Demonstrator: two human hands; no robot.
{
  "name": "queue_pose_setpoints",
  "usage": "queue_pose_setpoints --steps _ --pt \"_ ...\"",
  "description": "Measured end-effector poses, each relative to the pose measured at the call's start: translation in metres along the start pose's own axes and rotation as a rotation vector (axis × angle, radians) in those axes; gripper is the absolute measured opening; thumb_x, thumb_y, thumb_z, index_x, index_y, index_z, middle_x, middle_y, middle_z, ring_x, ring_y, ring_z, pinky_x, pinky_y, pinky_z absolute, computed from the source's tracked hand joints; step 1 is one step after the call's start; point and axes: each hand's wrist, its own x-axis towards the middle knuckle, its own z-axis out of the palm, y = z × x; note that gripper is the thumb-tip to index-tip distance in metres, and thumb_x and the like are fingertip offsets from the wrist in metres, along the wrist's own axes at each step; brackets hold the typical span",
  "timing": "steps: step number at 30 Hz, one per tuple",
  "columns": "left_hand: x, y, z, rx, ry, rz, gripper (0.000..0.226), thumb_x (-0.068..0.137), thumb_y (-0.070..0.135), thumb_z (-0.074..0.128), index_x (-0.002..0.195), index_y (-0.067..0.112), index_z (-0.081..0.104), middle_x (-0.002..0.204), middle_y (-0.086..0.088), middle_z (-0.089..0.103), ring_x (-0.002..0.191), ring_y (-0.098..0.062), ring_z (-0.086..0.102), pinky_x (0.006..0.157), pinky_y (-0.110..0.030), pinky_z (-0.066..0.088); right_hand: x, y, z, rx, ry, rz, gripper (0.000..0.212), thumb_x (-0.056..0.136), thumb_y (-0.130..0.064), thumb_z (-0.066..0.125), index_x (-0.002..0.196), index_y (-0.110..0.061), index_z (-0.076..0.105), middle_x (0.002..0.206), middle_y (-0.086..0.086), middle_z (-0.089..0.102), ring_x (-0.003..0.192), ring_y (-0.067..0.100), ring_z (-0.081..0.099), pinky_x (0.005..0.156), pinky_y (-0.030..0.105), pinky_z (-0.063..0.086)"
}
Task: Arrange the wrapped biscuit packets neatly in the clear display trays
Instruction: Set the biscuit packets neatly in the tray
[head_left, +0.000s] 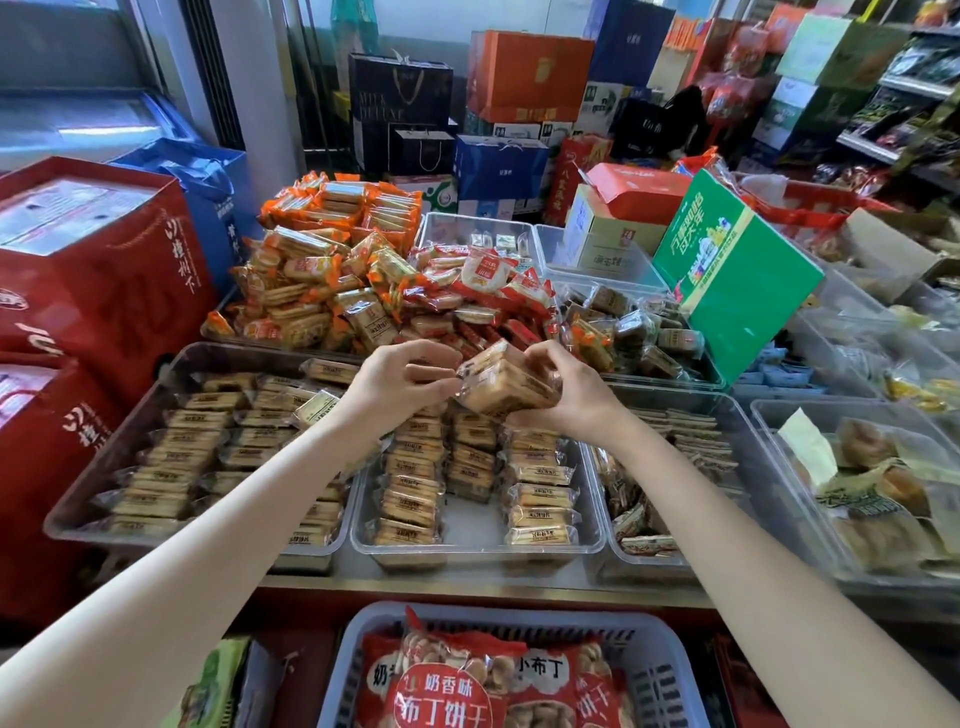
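Both hands meet over the middle clear tray (587, 540): right hand (566, 389) clasps a stack of wrapped biscuit packets (506, 384), left hand (400, 387) pinches its near end. Below, three tidy rows sit in that tray, its front part bare. The tray to its left (67, 514) looks jumbled; plenty left, I'd say.

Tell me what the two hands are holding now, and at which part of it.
A small stack of wrapped biscuit packets. The left hand pinches its left end; the right hand grips its right end, above the middle tray.
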Motion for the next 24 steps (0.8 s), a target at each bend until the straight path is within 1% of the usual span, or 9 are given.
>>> queue_pose_setpoints --steps 2,5,7,11,13,15,19,22,24 --pt "0.002 0.001 0.005 0.122 -0.014 0.058 0.013 0.080 0.012 0.073 0.085 0.024 0.069 0.089 0.009 0.069 0.075 -0.002 0.066 0.061 -0.011 0.047 0.001 0.006 0.003 0.063 0.008 -0.011 0.066 0.068 -0.020 0.084 0.122 -0.017 0.046 0.112 -0.005 0.053 0.097 0.011 0.053 0.075 0.005 0.039" --pt "0.009 -0.001 0.009 0.168 0.037 0.123 0.022 0.079 0.011 0.073 0.074 0.030 0.064 0.076 0.017 0.065 0.060 0.000 0.060 0.055 -0.010 0.042 0.004 0.014 0.008 0.212 -0.008 0.026 0.065 0.068 -0.023 0.084 0.120 -0.032 0.046 0.114 -0.009 0.053 0.102 0.016 0.058 0.089 0.030 0.048" --pt "0.012 -0.002 0.010 0.167 0.077 0.145 0.023 0.080 0.010 0.072 0.073 0.030 0.063 0.072 0.018 0.064 0.058 -0.001 0.059 0.053 -0.010 0.044 0.006 0.016 0.012 0.324 -0.063 0.051 0.065 0.071 -0.020 0.081 0.120 -0.042 0.044 0.119 -0.008 0.052 0.107 0.018 0.058 0.094 0.037 0.049" --pt "0.020 -0.011 0.008 0.053 0.145 0.087 0.018 0.084 0.010 0.068 0.076 0.026 0.065 0.072 0.009 0.066 0.058 -0.008 0.062 0.054 -0.017 0.049 0.014 0.018 0.022 0.362 -0.159 0.094 0.068 0.074 -0.017 0.079 0.129 -0.031 0.042 0.124 -0.001 0.057 0.109 0.013 0.059 0.099 0.034 0.047" --pt "0.024 -0.019 0.001 -0.071 0.159 -0.003 0.012 0.086 0.011 0.066 0.083 0.022 0.064 0.084 0.001 0.067 0.063 -0.012 0.067 0.056 -0.025 0.053 0.019 0.021 0.025 0.344 -0.130 0.078 0.067 0.072 -0.013 0.080 0.124 -0.031 0.042 0.123 -0.001 0.056 0.110 0.012 0.056 0.100 0.032 0.045" --pt "0.029 -0.026 -0.006 -0.002 0.102 -0.051 0.015 0.083 0.015 0.070 0.092 0.025 0.066 0.098 0.004 0.068 0.071 -0.009 0.068 0.064 -0.028 0.056 0.023 0.024 0.027 0.361 -0.130 0.076 0.067 0.072 -0.011 0.079 0.123 -0.031 0.041 0.122 0.000 0.055 0.111 0.012 0.055 0.100 0.031 0.045" --pt "0.041 -0.027 -0.008 0.153 0.115 -0.011 0.011 0.079 0.016 0.074 0.089 0.014 0.073 0.082 0.006 0.070 0.064 0.000 0.064 0.061 -0.012 0.049 0.029 0.027 0.031 0.485 -0.162 0.090 0.067 0.074 -0.004 0.076 0.126 -0.031 0.041 0.122 0.003 0.057 0.111 0.011 0.057 0.094 0.023 0.049" --pt "0.047 -0.029 -0.005 0.176 0.141 -0.021 0.006 0.080 0.014 0.072 0.085 0.011 0.074 0.078 0.001 0.070 0.067 -0.011 0.068 0.066 -0.020 0.055 0.032 0.032 0.032 0.492 -0.193 0.101 0.069 0.075 -0.004 0.076 0.130 -0.027 0.041 0.123 0.004 0.058 0.110 0.009 0.059 0.089 0.018 0.049" --pt "0.049 -0.032 -0.004 0.082 0.108 -0.095 0.006 0.082 0.013 0.070 0.086 0.010 0.072 0.079 -0.003 0.071 0.064 -0.009 0.068 0.062 -0.019 0.055 0.033 0.034 0.033 0.488 -0.213 0.106 0.068 0.075 -0.004 0.076 0.128 -0.028 0.041 0.124 0.004 0.059 0.111 0.010 0.058 0.092 0.022 0.049"
